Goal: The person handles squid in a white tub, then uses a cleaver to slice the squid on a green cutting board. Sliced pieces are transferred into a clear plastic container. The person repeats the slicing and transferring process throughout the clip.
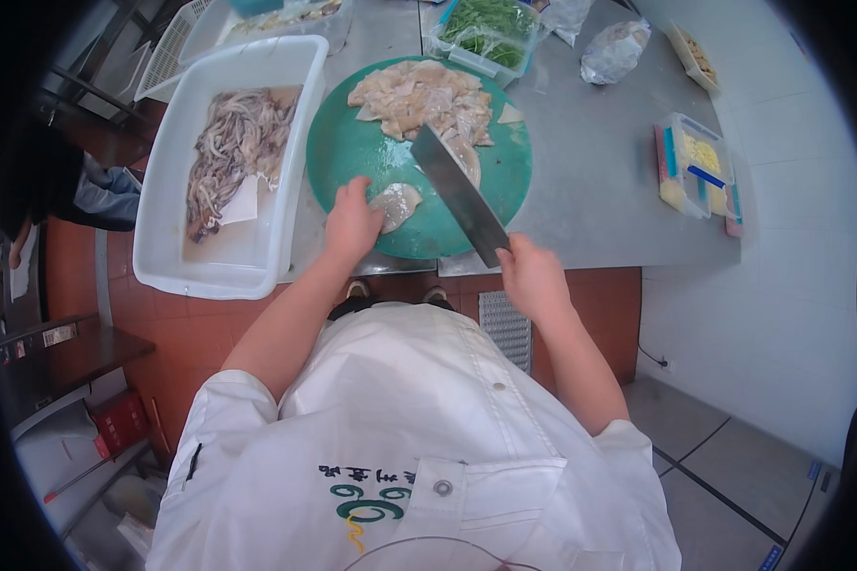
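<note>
My right hand [534, 275] grips a cleaver [460, 193], its broad blade slanting up and left over the round green cutting board [343, 150]. Part of a pale squid piece [465, 160] shows beside the blade; the rest is hidden behind it. At the board's near left, my left hand [353, 220] has its fingers apart, with the thumb at the edge of a flat, pale squid piece [398, 207]. Whether it presses on that piece is hard to tell. A heap of cut squid pieces [425, 93] covers the far part of the board.
Left of the board stands a white tub [257, 275] of squid tentacles [239, 143] in cloudy liquid. Behind the board is a clear container of green leaves [485, 32]. A filled plastic bag [615, 51] and lidded boxes [700, 164] sit rightward. Another person's leg [103, 189] shows at left.
</note>
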`<state>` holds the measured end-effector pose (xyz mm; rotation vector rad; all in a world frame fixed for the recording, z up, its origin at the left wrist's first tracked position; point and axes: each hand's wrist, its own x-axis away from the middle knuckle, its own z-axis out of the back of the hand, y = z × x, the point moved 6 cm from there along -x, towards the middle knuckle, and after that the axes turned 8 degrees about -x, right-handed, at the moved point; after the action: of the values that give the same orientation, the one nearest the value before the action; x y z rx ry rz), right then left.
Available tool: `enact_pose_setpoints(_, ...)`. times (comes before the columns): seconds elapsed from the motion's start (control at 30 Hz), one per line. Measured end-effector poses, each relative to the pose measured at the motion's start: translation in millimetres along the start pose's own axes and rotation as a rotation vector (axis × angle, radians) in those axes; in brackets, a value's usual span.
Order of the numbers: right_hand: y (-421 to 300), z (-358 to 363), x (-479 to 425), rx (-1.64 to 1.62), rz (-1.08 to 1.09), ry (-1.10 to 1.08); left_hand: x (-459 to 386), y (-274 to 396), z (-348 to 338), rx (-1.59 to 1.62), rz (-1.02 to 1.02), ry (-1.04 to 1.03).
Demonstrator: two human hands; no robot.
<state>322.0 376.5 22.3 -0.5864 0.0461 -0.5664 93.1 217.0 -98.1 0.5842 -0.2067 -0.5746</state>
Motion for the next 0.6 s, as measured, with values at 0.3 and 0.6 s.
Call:
enact_pose_setpoints(0.3,-45.3,-35.6,-17.9,0.148,-0.036,-0.208,-15.9,31.5,1.2,-0.217,-0.676,-0.078)
enact_pose_setpoints(0.6,-1.0,13.5,69.1,0.254,-0.226,-0.449,-13.7,26.6,1.1,-0.234,-0.69,-0.083)
